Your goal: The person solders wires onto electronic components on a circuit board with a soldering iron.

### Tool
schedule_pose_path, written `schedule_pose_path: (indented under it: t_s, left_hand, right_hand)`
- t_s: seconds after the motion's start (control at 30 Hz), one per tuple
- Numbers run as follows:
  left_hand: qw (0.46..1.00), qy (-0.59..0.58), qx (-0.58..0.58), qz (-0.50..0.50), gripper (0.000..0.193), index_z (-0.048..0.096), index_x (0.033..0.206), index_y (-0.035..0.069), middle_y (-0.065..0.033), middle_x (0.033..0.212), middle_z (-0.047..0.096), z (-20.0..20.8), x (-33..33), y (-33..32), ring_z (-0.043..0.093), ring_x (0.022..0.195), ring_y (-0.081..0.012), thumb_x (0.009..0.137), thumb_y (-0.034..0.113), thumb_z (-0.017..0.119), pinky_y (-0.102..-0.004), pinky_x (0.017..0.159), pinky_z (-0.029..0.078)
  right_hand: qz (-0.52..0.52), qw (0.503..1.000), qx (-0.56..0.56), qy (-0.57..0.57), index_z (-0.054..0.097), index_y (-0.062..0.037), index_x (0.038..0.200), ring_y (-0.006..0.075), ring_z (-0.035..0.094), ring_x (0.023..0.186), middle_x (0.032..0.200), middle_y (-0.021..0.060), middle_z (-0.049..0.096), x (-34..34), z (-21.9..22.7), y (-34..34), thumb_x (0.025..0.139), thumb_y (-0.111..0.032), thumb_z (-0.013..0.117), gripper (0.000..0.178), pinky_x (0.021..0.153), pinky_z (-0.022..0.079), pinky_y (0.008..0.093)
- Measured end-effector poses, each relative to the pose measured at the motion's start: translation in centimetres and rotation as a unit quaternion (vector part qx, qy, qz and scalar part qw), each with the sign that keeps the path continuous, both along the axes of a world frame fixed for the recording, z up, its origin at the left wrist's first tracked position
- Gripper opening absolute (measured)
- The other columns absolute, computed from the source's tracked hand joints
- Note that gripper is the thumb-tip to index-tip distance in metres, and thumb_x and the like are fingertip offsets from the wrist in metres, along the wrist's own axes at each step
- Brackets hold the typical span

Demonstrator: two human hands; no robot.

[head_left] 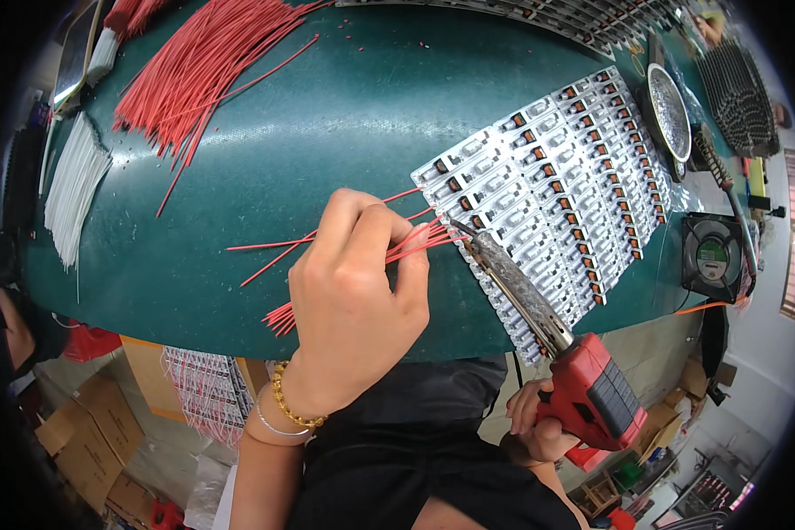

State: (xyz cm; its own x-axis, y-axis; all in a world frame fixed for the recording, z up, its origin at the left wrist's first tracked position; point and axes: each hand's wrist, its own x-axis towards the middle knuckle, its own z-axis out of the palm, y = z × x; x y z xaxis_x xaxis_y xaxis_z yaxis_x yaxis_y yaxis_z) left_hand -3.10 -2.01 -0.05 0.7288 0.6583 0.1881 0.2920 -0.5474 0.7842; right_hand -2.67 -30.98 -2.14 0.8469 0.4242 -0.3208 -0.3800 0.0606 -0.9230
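My left hand (353, 291) is closed around a small bunch of red wires (406, 246), pinching them between thumb and fingers at the left edge of a panel of small circuit boards (539, 194). Two red wires (274, 245) lead out past the hand from the panel's upper left edge. My right hand (534, 424) grips a red and black soldering gun (596, 393) below the table's edge. Its long metal barrel slants up to the left, and the thin bent tip (458, 226) sits at the panel's edge, right beside the held wire ends. Whether it touches a pad is too small to tell.
A big pile of red wires (212, 71) lies at the far left, with white wires (75, 194) beyond it. At the right are a metal dish (669, 113) and a small black fan (712, 256). More panels (556, 18) stand at the back of the green table (194, 291).
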Motion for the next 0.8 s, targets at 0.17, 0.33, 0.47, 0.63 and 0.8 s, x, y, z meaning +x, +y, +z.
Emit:
schedule_pose_path:
  t_s: [0.17,0.33,0.47,0.63,0.8]
  left_hand:
    - [1.000,0.001,0.006,-0.002,0.014,0.052,0.070,0.000,-0.0078,0.076,0.051,0.0,-0.2,0.1,0.053,0.054,-0.0243,0.069,-0.001,0.065,-0.0330,0.047,0.041]
    - [1.000,-0.009,0.013,0.002,0.014,0.052,0.070,0.001,-0.0077,0.076,0.051,-0.1,-0.3,0.1,0.053,0.053,-0.0240,0.070,-0.001,0.066,-0.0331,0.047,0.041]
    - [1.000,-0.005,0.017,-0.002,0.014,0.052,0.070,0.001,-0.0075,0.076,0.051,-0.2,-0.2,0.0,0.053,0.052,-0.0233,0.070,-0.001,0.066,-0.0328,0.046,0.041]
    - [1.000,-0.016,0.013,-0.002,0.014,0.052,0.069,0.001,-0.0070,0.076,0.051,-0.3,-0.1,0.0,0.053,0.052,-0.0223,0.070,-0.001,0.066,-0.0324,0.046,0.040]
    - [1.000,-0.024,0.019,-0.001,0.012,0.054,0.071,0.000,-0.0076,0.077,0.051,-0.1,-0.4,0.1,0.054,0.055,-0.0214,0.070,-0.001,0.067,-0.0312,0.048,0.042]
  right_hand:
    - [0.038,0.999,0.021,0.001,0.048,0.0040,0.104,0.0128,0.046,0.039,0.048,0.0003,0.046,0.2,0.7,1.1,0.075,-0.047,0.069,0.062,0.044,0.041,0.0260]
    - [0.033,0.999,-0.010,-0.035,0.047,0.0041,0.109,0.0125,0.046,0.039,0.048,-0.0004,0.045,0.1,0.6,1.3,0.075,-0.047,0.069,0.065,0.044,0.040,0.0257]
    - [0.022,0.997,-0.039,-0.067,0.046,0.0042,0.112,0.0122,0.045,0.038,0.048,-0.0011,0.045,-0.1,0.3,1.1,0.075,-0.047,0.068,0.067,0.045,0.040,0.0255]
    - [0.009,0.992,-0.066,-0.108,0.046,0.0043,0.117,0.0118,0.045,0.038,0.048,-0.0018,0.044,-0.4,0.0,0.9,0.076,-0.047,0.068,0.070,0.045,0.040,0.0253]
    - [-0.018,0.995,-0.013,-0.094,0.045,0.0045,0.119,0.0118,0.044,0.038,0.047,-0.0020,0.043,-0.4,0.1,1.8,0.076,-0.047,0.068,0.071,0.045,0.039,0.0252]
